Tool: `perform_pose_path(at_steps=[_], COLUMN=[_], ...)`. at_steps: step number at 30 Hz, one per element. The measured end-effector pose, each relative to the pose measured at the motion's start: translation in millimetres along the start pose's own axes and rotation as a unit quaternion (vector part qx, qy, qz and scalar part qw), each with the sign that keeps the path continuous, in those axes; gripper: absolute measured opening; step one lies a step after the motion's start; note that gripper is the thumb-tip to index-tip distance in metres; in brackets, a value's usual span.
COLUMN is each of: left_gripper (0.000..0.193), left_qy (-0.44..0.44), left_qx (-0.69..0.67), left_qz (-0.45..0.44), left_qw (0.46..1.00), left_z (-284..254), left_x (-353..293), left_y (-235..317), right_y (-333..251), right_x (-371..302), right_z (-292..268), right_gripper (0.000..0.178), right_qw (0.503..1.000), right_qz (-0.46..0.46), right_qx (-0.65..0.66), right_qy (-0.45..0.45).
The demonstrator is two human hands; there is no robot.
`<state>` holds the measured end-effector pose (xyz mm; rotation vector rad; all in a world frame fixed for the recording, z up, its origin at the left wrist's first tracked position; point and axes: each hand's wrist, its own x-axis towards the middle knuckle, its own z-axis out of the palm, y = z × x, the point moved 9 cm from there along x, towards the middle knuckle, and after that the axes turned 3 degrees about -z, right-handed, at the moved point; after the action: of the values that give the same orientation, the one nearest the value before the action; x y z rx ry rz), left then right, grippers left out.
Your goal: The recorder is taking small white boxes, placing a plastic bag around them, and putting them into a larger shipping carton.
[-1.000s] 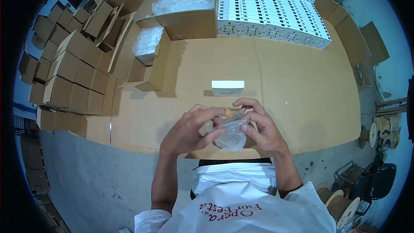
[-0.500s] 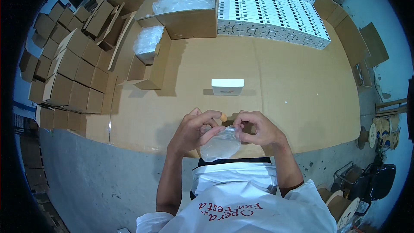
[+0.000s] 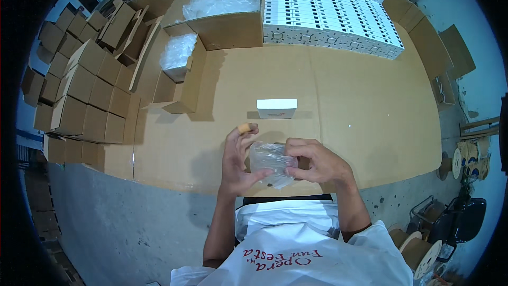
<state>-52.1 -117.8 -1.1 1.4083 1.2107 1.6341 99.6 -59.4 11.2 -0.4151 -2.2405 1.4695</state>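
Note:
A crumpled clear plastic bag point(image 3: 269, 160) is between my hands, just above the near edge of the cardboard-covered table. My right hand point(image 3: 321, 163) grips its right side between thumb and bent fingers. On the other side my left hand point(image 3: 236, 161) is open, its fingers apart and raised, with the thumb against the bag's lower left. A tan wrap covers one of that hand's fingertips. Whether anything is inside the bag, I cannot tell. Beyond my hands, a small white box point(image 3: 277, 108) stands on the table.
An open carton point(image 3: 233, 32) of clear plastic bags stands at the back, with a smaller open box point(image 3: 185, 92) holding more bags beside it. Rows of white patterned boxes point(image 3: 333, 18) fill the back right. Brown cartons point(image 3: 87, 95) are stacked at the left.
My left hand has let go of the bag's rim and spread its fingers. The bag, hanging down before, is now raised and bunched up, still in my right hand.

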Motion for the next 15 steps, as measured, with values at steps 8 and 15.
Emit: perform_pose_path(at_steps=[8,15], left_gripper=[0.086,0.071], left_qy=[-0.126,-0.114], left_qx=[-0.054,-0.036], left_qz=[-0.25,-0.272], left_qw=[0.958,0.955], left_z=[6.4,-1.9], left_x=[-29.2,-35.2], left_y=[-56.7,-55.4], right_y=[-16.0,-19.9], right_x=[13.1,25.4], right_z=[-3.6,-41.4], right_gripper=[0.022,0.037], right_qw=[0.998,0.97], right_qz=[-0.029,-0.035], right_qx=[-0.034,-0.093], right_qy=[-0.033,0.221])
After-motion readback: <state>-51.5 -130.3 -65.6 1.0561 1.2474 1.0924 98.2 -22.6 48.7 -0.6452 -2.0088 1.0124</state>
